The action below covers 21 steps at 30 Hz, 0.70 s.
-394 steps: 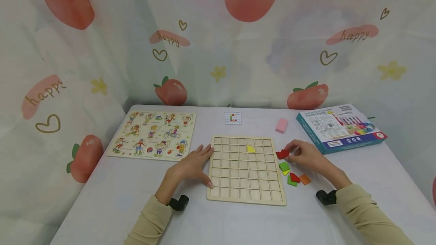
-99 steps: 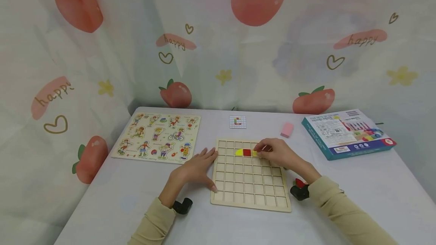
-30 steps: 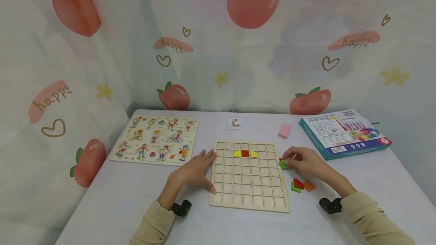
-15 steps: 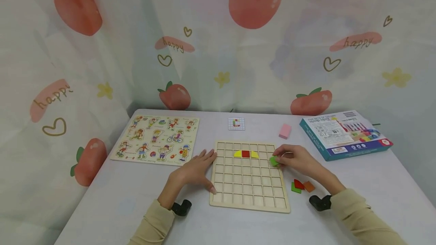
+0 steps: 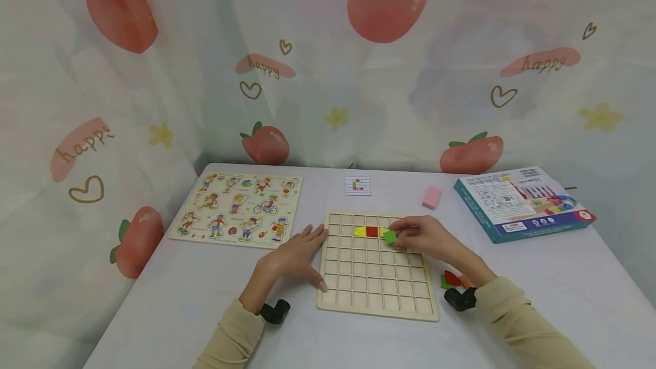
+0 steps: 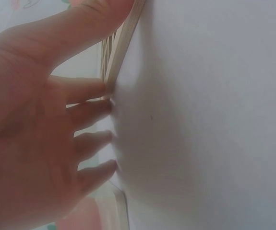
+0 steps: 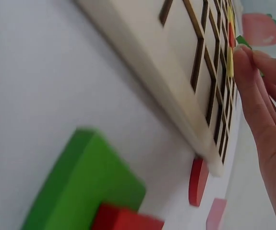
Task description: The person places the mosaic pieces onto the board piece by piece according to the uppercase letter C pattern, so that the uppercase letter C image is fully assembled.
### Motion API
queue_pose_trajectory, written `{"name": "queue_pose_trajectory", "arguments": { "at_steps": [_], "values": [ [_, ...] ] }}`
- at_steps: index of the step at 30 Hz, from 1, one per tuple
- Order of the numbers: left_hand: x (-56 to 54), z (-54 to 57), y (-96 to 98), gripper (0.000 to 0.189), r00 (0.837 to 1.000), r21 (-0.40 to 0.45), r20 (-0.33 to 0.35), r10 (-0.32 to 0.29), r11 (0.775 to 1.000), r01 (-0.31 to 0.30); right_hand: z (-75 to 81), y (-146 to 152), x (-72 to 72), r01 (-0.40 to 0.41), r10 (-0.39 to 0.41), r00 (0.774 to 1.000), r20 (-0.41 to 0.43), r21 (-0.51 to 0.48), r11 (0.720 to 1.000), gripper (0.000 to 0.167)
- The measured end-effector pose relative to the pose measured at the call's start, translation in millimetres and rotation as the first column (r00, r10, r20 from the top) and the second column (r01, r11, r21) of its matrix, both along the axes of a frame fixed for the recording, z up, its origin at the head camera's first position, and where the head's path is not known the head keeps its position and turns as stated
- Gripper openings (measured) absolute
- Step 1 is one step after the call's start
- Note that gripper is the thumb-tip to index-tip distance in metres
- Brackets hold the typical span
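Observation:
A wooden grid board (image 5: 374, 286) lies in the middle of the table. One row of it holds a red square tile (image 5: 372, 232) between two yellow tiles (image 5: 360, 232) with a rounded side. My right hand (image 5: 427, 238) pinches a green square tile (image 5: 390, 237) between thumb and fingers, over the board beside the right yellow tile, which it partly covers. In the right wrist view the green tile (image 7: 243, 41) shows at the fingertips. My left hand (image 5: 292, 261) spreads its fingers along the board's left edge, thumb and fingertips touching it; the left wrist view shows these straight fingers (image 6: 92, 115).
Right of the board lie loose red (image 5: 452, 278), green (image 5: 445, 283) and orange pieces, partly behind the wrist camera. Another red piece (image 7: 198, 182) rests by the board's edge. Behind are a gridded pattern card (image 5: 357, 185), pink block (image 5: 431, 197), box (image 5: 523, 201) and picture puzzle (image 5: 238, 209).
Over the last second my right hand has carried the green tile from beside the board leftward over it. Earlier, a red square and second yellow tile joined the first yellow one. Left hand unchanged.

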<state>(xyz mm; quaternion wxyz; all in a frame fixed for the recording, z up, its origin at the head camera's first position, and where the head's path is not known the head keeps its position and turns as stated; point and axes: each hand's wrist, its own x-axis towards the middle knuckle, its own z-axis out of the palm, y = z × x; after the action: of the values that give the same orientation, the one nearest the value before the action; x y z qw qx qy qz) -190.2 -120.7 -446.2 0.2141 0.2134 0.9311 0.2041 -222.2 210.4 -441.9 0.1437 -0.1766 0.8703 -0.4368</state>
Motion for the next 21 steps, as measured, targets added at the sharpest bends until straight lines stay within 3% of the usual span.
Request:
{"name": "queue_pose_trajectory", "arguments": {
  "at_steps": [12, 21],
  "values": [
    [0.0, 1.5, 0.3, 0.119, 1.000, 0.001, 0.009, 0.009, 1.000, -0.009, 0.1, -29, -7.1, -0.051, 0.055, 0.996, -0.072, 0.052, 0.997, 0.029],
    [-0.8, 1.7, -0.2, 0.118, 1.000, 0.001, 0.011, 0.001, 1.000, -0.001, -1.8, -44, -8.7, -0.091, 0.095, 0.993, -0.075, 0.049, 0.995, 0.028]
  ]
}}
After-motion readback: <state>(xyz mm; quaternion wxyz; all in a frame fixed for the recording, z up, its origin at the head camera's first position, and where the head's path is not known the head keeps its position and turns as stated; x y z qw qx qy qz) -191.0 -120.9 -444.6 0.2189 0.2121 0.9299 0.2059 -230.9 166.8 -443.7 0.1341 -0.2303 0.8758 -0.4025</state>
